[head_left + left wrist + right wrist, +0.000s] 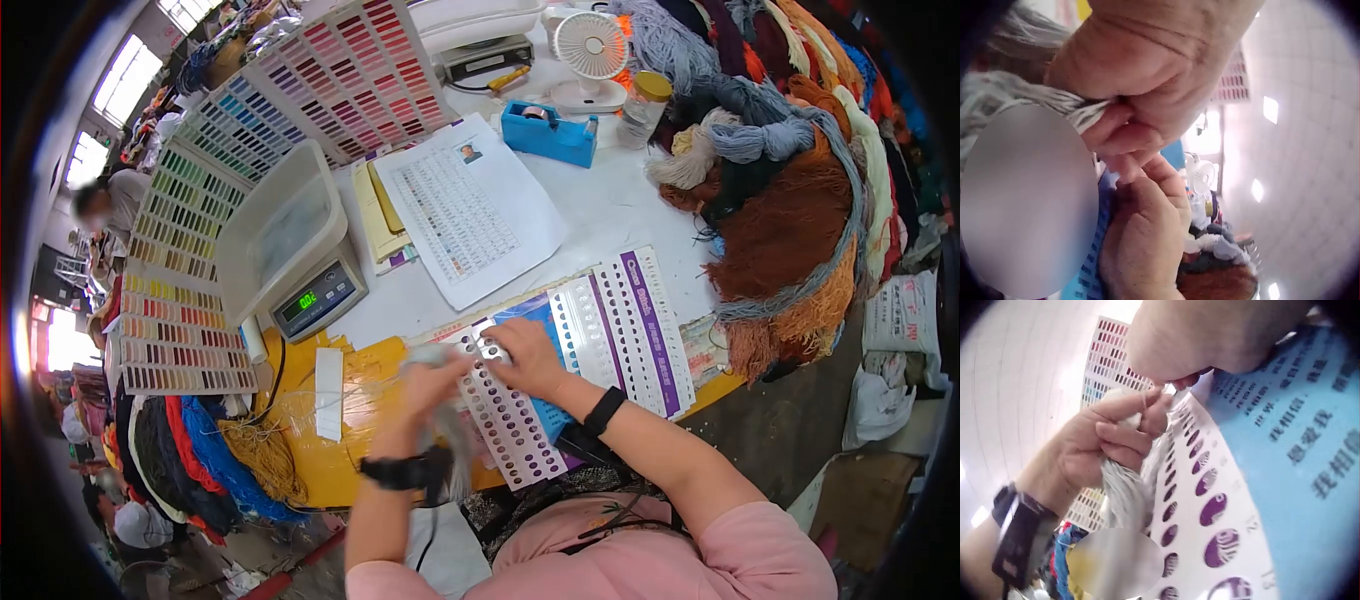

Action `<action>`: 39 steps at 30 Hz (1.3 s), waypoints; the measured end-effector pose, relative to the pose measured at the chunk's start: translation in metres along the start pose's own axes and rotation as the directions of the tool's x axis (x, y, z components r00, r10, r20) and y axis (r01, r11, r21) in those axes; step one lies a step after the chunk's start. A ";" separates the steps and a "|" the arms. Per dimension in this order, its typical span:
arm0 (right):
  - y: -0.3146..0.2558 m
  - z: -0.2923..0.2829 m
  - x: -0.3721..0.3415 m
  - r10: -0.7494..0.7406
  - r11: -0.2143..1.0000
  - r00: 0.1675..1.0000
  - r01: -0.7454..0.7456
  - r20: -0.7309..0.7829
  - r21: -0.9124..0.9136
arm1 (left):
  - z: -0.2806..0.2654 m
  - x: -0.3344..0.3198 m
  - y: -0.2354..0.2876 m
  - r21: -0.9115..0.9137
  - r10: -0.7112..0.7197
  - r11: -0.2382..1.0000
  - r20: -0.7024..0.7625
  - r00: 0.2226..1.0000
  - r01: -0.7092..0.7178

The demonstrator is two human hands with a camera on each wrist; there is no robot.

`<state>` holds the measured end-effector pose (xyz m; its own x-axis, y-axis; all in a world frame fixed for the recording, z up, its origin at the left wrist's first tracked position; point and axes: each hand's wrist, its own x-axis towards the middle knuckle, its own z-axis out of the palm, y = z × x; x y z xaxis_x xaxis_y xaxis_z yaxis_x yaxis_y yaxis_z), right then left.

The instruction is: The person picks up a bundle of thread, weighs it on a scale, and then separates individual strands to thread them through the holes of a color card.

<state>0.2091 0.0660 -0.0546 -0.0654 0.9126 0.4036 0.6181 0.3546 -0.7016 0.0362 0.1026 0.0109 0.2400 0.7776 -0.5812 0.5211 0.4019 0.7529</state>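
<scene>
A hank of pale grey yarn [1124, 494] hangs from my left hand [425, 390], whose curled fingers grip it; it is also plain in the left wrist view. The left fingertips meet those of my right hand [530, 358] at the top end of a white card with rows of punched holes [510, 430]. My right hand's bent fingers pinch the card there, their tips partly hidden behind the hand in the right wrist view. Under the card, a blue printed sheet [1297, 419] lies beside the right hand.
A digital scale [320, 300] with a white tray stands left, before an upright colour chart [340, 70]. Printed sheets [480, 220], a blue tape dispenser [550, 135] and a small fan [590, 50] are farther back. Yarn hanks [790, 220] are heaped at right.
</scene>
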 end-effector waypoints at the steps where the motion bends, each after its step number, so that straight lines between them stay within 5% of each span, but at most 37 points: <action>1: -0.006 -0.003 0.002 0.013 1.000 0.999 -0.012 0.030 -0.021 | -0.034 -0.019 0.008 -0.124 -0.116 0.986 -0.011 0.993 0.114; 2: -0.007 -0.002 0.002 0.028 0.999 0.999 -0.026 0.039 -0.048 | -0.073 -0.037 -0.005 -0.315 -0.138 0.945 -0.141 0.980 0.088; 3: -0.007 0.000 0.003 0.043 0.997 0.998 -0.040 0.049 -0.071 | -0.128 -0.046 -0.046 -0.491 0.029 0.858 -0.244 0.969 -0.150; 4: -0.008 0.002 0.003 0.058 0.994 0.996 -0.052 0.061 -0.092 | -0.181 -0.061 -0.072 -0.772 0.157 0.583 -0.200 0.967 -0.254; 5: -0.009 0.001 0.003 0.060 0.994 0.995 -0.052 0.080 -0.101 | -0.233 -0.076 -0.110 -0.929 -0.038 0.285 -0.259 0.965 -0.238; 6: -0.010 0.001 0.002 0.054 0.993 0.996 -0.046 0.076 -0.107 | -0.280 -0.091 -0.171 -0.931 -0.134 0.146 -0.353 0.926 -0.334; 7: -0.010 0.003 0.001 0.047 0.993 0.996 -0.039 0.070 -0.115 | -0.294 -0.111 -0.217 -0.705 -0.053 0.564 -0.550 0.834 -0.429; 10: -0.008 0.004 0.001 0.017 0.995 0.998 -0.011 0.053 -0.101 | -0.189 -0.133 -0.140 -0.926 -0.276 0.196 -0.367 0.888 -0.322; 12: -0.007 0.004 0.002 0.006 0.997 0.997 0.000 0.075 -0.083 | -0.106 -0.132 -0.100 -0.976 -0.133 0.206 -0.099 0.986 -0.070; 13: -0.008 0.001 0.002 -0.072 0.996 0.997 0.072 -0.002 -0.055 | -0.077 -0.130 -0.095 -0.982 -0.050 0.187 -0.046 0.998 -0.036; 16: -0.027 -0.011 -0.007 -0.007 0.975 0.994 -0.018 0.113 0.219 | -0.015 -0.128 -0.047 -0.975 0.006 0.223 -0.024 1.000 -0.024; 18: -0.076 -0.032 -0.013 0.142 0.766 0.885 -0.382 0.444 0.517 | 0.004 -0.121 -0.028 -0.981 0.045 0.191 -0.030 0.999 -0.038; 20: -0.112 -0.044 -0.024 0.083 0.349 0.612 -0.757 0.787 0.552 | 0.016 -0.117 -0.015 -0.991 0.135 0.129 -0.007 0.991 -0.024; 23: -0.132 -0.043 -0.041 0.029 0.217 0.600 -0.785 0.800 0.581 | 0.024 -0.126 0.006 -0.996 0.228 0.063 -0.047 0.972 -0.063; 26: -0.126 -0.048 -0.046 0.104 0.252 0.625 -0.769 0.773 0.588 | 0.023 -0.131 0.000 -0.923 0.334 0.291 -0.149 0.931 -0.252; 27: -0.130 -0.051 -0.047 0.111 0.250 0.644 -0.755 0.757 0.606 | 0.025 -0.134 -0.006 -0.886 0.371 0.402 -0.073 0.926 -0.231; 29: -0.137 -0.059 -0.046 0.101 0.464 0.609 -0.729 0.787 0.504 | 0.031 -0.137 -0.017 -0.771 0.421 0.602 0.085 0.903 -0.208; 30: -0.140 -0.062 -0.045 0.102 0.561 0.593 -0.697 0.798 0.446 | 0.032 -0.137 -0.018 -0.778 0.407 0.589 0.052 0.912 -0.218; 33: -0.139 -0.074 -0.045 0.243 0.619 0.762 -0.598 0.600 0.509 | 0.038 -0.136 -0.013 -0.827 0.403 0.489 -0.069 0.913 -0.278; 36: -0.131 -0.084 -0.035 0.314 0.527 0.792 -0.604 0.523 0.598 | 0.044 -0.142 0.004 -0.900 0.304 0.385 -0.083 0.949 -0.202; 39: -0.143 -0.086 -0.025 0.304 0.432 0.763 -0.644 0.570 0.632 | 0.048 -0.135 -0.001 -0.867 0.387 0.473 0.046 0.921 -0.155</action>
<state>0.1894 -0.0250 0.0858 -0.3087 0.9204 -0.2398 -0.1856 -0.3056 -0.9339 0.0421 -0.0261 0.0737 0.4603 0.8494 -0.2581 -0.5010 0.4886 0.7143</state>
